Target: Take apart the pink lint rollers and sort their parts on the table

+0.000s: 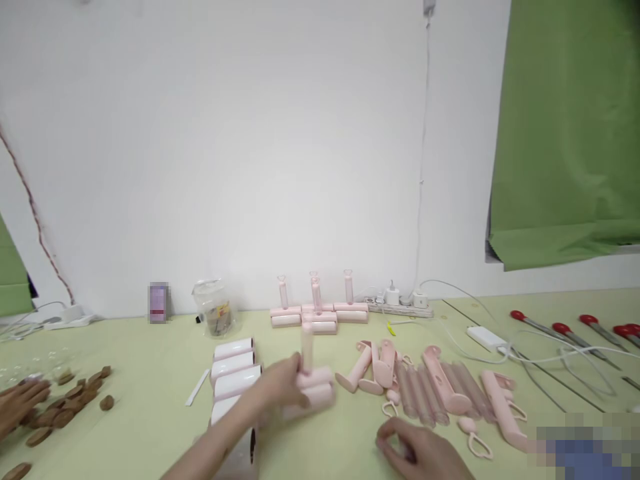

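My left hand [285, 383] is closed around a pink lint roller [314, 393], partly blurred, whose clear pink handle stands upright. Several similar pink lint rollers [319, 313] are stacked by the wall beyond it. White sticky-paper rolls [237, 381] lie in a column, partly behind my left forearm. My right hand [417, 450] hovers at the front with loosely curled fingers and nothing visible in them. Close to it lie pink roller frames [445, 380], clear pink tubes [417, 393] and pink heart-shaped loop end pieces [475, 437].
Another person's hand [23, 403] rests by brown pieces [70, 403] at the left. A clear bag [216, 308], a power strip [400, 308] and a white strip [197, 388] are on the table. White cables [545, 360] and red-handled tools [570, 333] lie at the right.
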Action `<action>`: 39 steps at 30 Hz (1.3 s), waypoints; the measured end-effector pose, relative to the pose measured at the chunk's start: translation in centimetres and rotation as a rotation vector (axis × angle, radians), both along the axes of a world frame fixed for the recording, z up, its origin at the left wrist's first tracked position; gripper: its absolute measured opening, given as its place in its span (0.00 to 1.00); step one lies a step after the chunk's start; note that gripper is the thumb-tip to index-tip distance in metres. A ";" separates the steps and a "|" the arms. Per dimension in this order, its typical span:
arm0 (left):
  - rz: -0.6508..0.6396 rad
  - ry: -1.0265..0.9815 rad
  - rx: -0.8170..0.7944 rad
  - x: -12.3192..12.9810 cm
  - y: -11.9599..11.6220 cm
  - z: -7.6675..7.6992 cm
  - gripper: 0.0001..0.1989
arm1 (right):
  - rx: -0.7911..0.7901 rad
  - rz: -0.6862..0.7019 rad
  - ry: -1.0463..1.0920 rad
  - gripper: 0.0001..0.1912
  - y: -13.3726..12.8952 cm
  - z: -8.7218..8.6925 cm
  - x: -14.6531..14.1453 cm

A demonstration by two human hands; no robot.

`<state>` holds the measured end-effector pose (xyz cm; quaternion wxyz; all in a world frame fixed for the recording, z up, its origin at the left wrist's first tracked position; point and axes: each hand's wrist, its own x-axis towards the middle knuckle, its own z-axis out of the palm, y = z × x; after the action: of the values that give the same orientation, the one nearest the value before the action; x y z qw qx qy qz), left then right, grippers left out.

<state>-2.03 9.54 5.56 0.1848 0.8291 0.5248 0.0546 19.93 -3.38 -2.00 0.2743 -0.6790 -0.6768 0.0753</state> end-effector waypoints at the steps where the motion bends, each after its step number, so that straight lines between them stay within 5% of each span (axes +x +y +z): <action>1: -0.037 -0.013 -0.017 0.0 -1.9 -0.2 0.24 | 0.016 -0.018 0.093 0.10 -0.2 1.1 -0.1; 4: -0.142 -0.182 -0.056 0.5 -6.1 -2.1 0.24 | -0.001 0.050 0.239 0.21 -0.4 4.7 -1.3; 6: -0.209 -0.376 -0.101 1.1 -7.4 -3.9 0.23 | -0.040 0.127 0.227 0.18 -0.1 6.5 -2.4; 8: -0.174 -0.596 -0.172 1.9 -7.5 -5.7 0.28 | -0.035 0.153 0.159 0.11 0.5 7.5 -3.3; 11: -0.018 -0.878 -0.244 2.6 -6.5 -7.1 0.38 | 0.033 0.121 0.089 0.13 1.5 7.7 -4.0; 17: 0.067 -0.934 -0.195 2.5 -4.4 -6.3 0.44 | 0.305 0.022 0.244 0.15 0.9 9.3 -3.1; 20: 0.128 -0.846 0.098 2.4 -4.7 -5.6 0.47 | 0.376 -0.075 0.356 0.14 -0.4 10.6 -1.7; 23: 0.149 -0.989 0.304 2.3 -5.9 -4.7 0.41 | 0.475 -0.017 0.359 0.09 -1.4 9.6 0.0; 24: 0.160 -1.105 0.222 2.2 -6.4 -4.3 0.36 | 0.497 0.022 0.324 0.09 -1.5 8.7 0.5; 26: 0.170 -1.314 -0.250 2.1 -7.5 -3.6 0.30 | 0.508 0.126 0.238 0.10 -1.8 6.4 1.0; 28: 0.134 -1.344 -0.796 1.9 -8.6 -3.1 0.33 | 0.448 0.217 0.177 0.14 -2.0 4.3 1.1; 30: 0.123 -1.291 -1.079 1.6 -9.3 -3.1 0.32 | 0.272 0.325 0.155 0.16 -2.2 3.2 1.0; 34: 0.225 -1.335 -1.013 1.1 -9.9 -3.7 0.22 | -0.057 0.449 0.214 0.19 -1.9 4.1 1.9; 39: 0.291 -1.409 -0.797 1.3 -9.8 -3.9 0.22 | 0.072 0.119 0.353 0.19 -1.0 6.0 3.7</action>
<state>-0.77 -0.29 1.64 0.7426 0.3961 0.3680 0.3952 23.63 -4.40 4.00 0.4079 -0.6039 -0.6593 0.1853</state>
